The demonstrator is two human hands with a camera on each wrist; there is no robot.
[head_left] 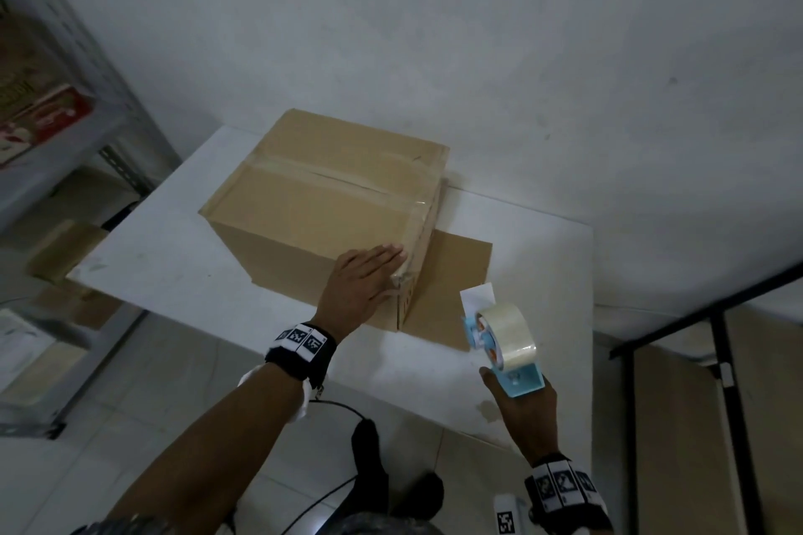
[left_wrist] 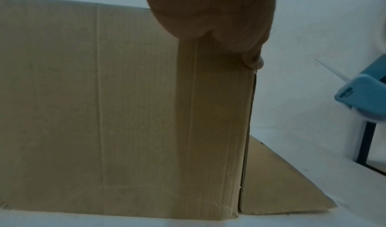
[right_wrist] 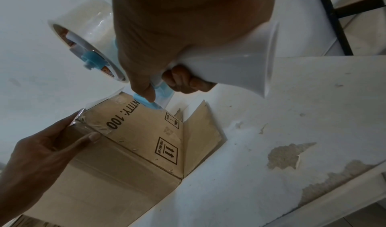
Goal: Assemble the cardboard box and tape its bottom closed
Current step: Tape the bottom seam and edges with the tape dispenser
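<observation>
The box [head_left: 321, 204] sits bottom-up on the bench [head_left: 521, 239], seam taped. Left hand [head_left: 363, 280] lies flat, pressing the tape end over the corner. Right hand [head_left: 528, 400] grips the dispenser [head_left: 504, 339]. Pressed unevenly, that wrinkled end may lift.

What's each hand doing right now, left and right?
Left hand: open, fingers flat, pressing the tape end onto the cardboard box corner.
Right hand: closed around the tape dispenser, clear of the box.

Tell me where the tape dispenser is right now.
In the head view the tape dispenser is at lower right, gripped by the right hand above the table, just right of the box.
</observation>
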